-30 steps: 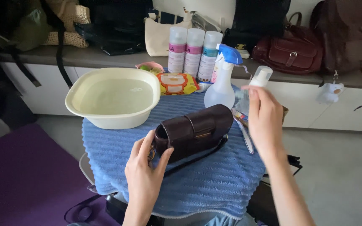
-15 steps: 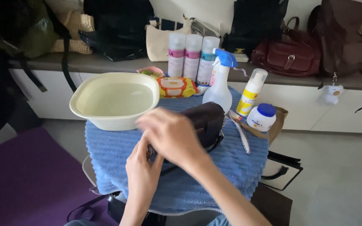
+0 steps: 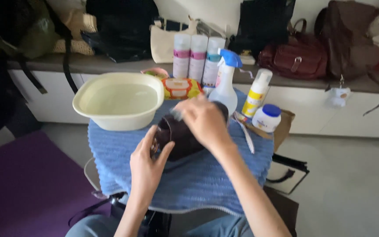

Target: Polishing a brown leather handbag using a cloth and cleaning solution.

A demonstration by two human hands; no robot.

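A dark brown leather bag [image 3: 178, 142] lies on a blue towel [image 3: 198, 184] that covers a small round table in front of me. My left hand [image 3: 148, 164] grips the bag's left end, thumb on the near side. My right hand [image 3: 203, 120] lies on top of the bag with its fingers bent down onto the leather. A small pale bit shows at its fingertips; I cannot tell what it is. Most of the bag's top is hidden under that hand.
On the towel stand a cream basin [image 3: 91, 114] of water, a wipes packet [image 3: 180, 87], a blue-topped spray bottle [image 3: 224, 90], a yellow-white pump bottle [image 3: 257, 94] and a blue-lidded jar [image 3: 266, 119]. Three cans [image 3: 196, 55] and several bags line the shelf behind. A purple mat [image 3: 23, 184] lies left.
My right hand put the pump bottle down beside the jar, swept left across the bag and now rests on its top. The left hand stayed on the bag's left end.
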